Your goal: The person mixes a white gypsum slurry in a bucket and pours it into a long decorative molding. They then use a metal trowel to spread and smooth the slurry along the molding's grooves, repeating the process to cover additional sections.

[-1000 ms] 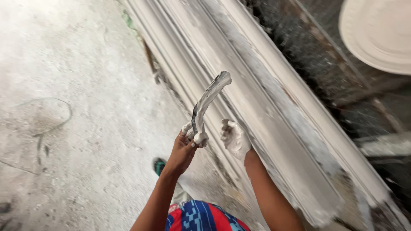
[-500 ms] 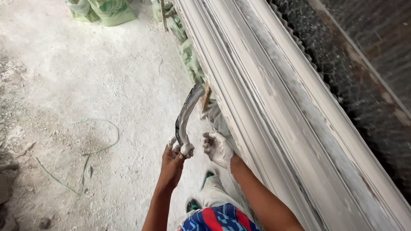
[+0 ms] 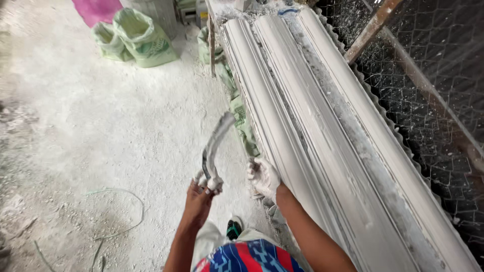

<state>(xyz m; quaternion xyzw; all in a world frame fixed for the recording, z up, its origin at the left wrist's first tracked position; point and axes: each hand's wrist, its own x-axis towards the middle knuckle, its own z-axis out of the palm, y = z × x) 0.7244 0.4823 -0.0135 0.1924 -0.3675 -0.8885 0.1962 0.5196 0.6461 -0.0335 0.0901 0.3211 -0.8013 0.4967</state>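
My left hand (image 3: 199, 197) grips the lower end of a curved, plaster-coated metal tool (image 3: 214, 148) that rises upward and bends to the right. My right hand (image 3: 263, 177), white with plaster, rests open against the near edge of a long white moulded plaster strip (image 3: 302, 136). The strip lies on a bench and runs from the lower right up toward the top centre. The tool's tip is just left of the strip's edge, apart from it.
The floor (image 3: 101, 126) is covered in white plaster dust. Green sacks (image 3: 136, 38) stand at the top left, a pink sheet (image 3: 96, 9) behind them. Wire mesh (image 3: 428, 75) and a wooden beam (image 3: 368, 32) lie to the right. A thin cord (image 3: 118, 211) loops over the floor.
The view has tilted up along the strip, bringing the sacks into sight. The tool stays in my left hand, and my right hand remains against the strip's edge.
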